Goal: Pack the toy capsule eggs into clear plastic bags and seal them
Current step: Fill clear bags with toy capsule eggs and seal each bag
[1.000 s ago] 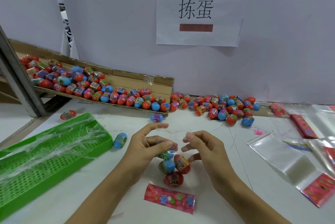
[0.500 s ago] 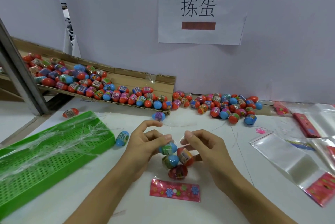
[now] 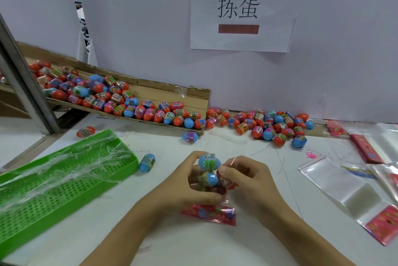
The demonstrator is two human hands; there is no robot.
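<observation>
A clear plastic bag of capsule eggs (image 3: pixel 210 171) with a red flowered header card (image 3: pixel 209 214) is held above the white table between both hands. Inside it show blue and red eggs. My left hand (image 3: pixel 187 188) wraps around the bag's left side and underside. My right hand (image 3: pixel 247 177) pinches the bag's upper right, fingers closed on the film. More loose eggs (image 3: pixel 267 125) lie in a pile by the back wall, and others fill a sloping cardboard chute (image 3: pixel 150 93).
A green perforated tray (image 3: pixel 53 186) holding clear plastic strips sits at the left. Single eggs (image 3: pixel 147 162) lie near it. Empty clear bags with red header cards (image 3: pixel 344 192) are spread at the right. A metal post (image 3: pixel 23 84) stands at the far left.
Both hands have closed in around the bag and lifted it, so the eggs bunch higher between the fingers. The header card now hangs tilted below the hands.
</observation>
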